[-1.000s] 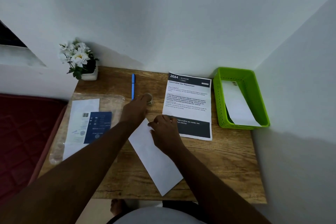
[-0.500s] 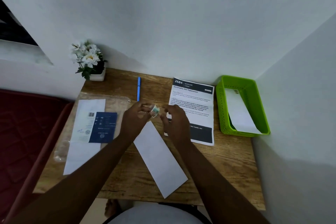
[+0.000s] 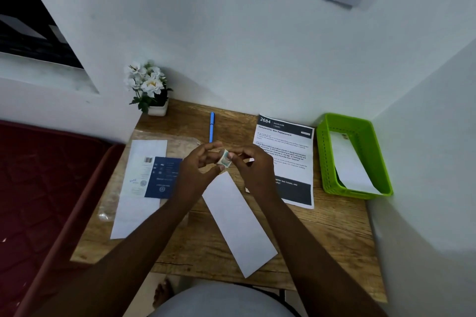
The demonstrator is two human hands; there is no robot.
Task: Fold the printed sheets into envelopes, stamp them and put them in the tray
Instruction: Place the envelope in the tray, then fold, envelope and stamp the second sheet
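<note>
Now L hand (image 3: 198,170) & R hand (image 3: 253,166) both pinching stamp roll (image 3: 223,159) above envelope (image 3: 238,224).

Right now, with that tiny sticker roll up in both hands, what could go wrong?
1. The stamp roll is pinched only by fingertips of the left hand and right hand, held above the desk; it might slip and roll away.
2. The envelope lies loose and slanted, its near corner at the desk edge; a forearm could nudge it off.

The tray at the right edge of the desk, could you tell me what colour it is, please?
Bright green tray, seen in the head view.
</note>
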